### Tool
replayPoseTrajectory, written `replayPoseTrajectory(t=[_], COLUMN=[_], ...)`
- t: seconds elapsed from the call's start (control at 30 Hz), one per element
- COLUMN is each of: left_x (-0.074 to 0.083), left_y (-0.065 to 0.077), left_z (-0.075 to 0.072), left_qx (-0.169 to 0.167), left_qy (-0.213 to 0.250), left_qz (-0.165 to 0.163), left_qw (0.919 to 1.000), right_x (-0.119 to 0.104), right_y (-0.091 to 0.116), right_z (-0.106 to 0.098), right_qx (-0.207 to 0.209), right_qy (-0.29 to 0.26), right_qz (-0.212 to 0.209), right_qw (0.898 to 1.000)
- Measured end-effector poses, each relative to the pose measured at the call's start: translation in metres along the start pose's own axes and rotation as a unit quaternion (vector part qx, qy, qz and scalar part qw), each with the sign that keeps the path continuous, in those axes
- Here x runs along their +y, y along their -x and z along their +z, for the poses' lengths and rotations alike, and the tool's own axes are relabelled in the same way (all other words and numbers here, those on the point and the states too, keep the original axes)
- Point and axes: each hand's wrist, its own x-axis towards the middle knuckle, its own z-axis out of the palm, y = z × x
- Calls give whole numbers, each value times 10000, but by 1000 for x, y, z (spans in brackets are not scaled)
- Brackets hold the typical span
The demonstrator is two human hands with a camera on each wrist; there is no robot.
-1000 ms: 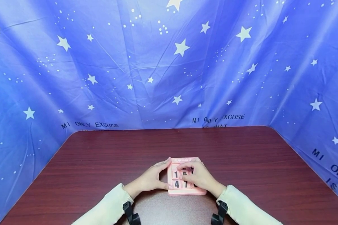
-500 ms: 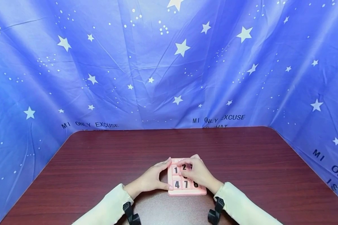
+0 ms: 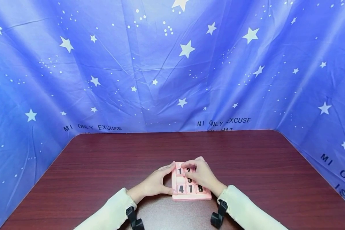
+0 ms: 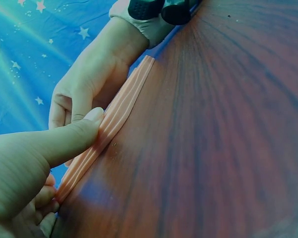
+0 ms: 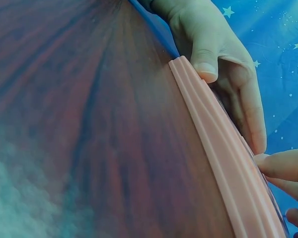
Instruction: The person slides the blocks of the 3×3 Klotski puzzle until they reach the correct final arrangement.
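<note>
A pink sliding number puzzle (image 3: pixel 191 197) lies flat at the near middle of the table. My left hand (image 3: pixel 155 182) grips its left side, thumb at the lower corner and fingers at the upper edge. In the left wrist view the left thumb (image 4: pixel 72 141) rests against the puzzle's ridged side (image 4: pixel 121 109). Over the tiles is my right hand (image 3: pixel 204 177), its thumb and forefinger on the upper left tiles and covering part of the right column. Tile 1 (image 3: pixel 179 172) sits at top left, above a bare slot; tile 4 (image 3: pixel 181 189) is below that slot.
The dark red wooden table (image 3: pixel 103 159) spreads around the puzzle. Behind and beside it hangs a blue curtain (image 3: pixel 149 64) with white stars. Black wrist cameras (image 3: pixel 135 218) are strapped over the pale sleeves (image 3: pixel 109 209).
Tile 1 has slid up from the middle row to the top row, leaving a slot below it. My right hand has shifted slightly left and up; the left hand holds its place.
</note>
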Motion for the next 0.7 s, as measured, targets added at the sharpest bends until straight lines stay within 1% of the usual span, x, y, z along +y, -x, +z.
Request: replayPoseTrajectory(t=[0.17,0.27,0.33,0.47,0.57,0.7], left_x=[1,1,1,0,-1,0], left_y=[0,1,1,1,1,0], left_z=[0,0,0,1,1,1], left_qx=[3,1,-3,15,28,45], left_qy=[-18,-8,-6,-16,-47,-89], left_qz=[-13,-27,-35,5,40,59], left_qw=[10000,10000,10000,10000,10000,9999], right_x=[1,2,2,0,0,-1], right_y=[2,5,9,17,24,32], right_z=[-1,-3,-4,-6,-6,-7], right_qx=[13,77,87,-23,-76,-56], right_qy=[-90,-207,-304,-482,-565,-490], right_qz=[-21,-136,-171,-63,-63,-196], right_qw=[10000,9997,9994,9988,9984,9986])
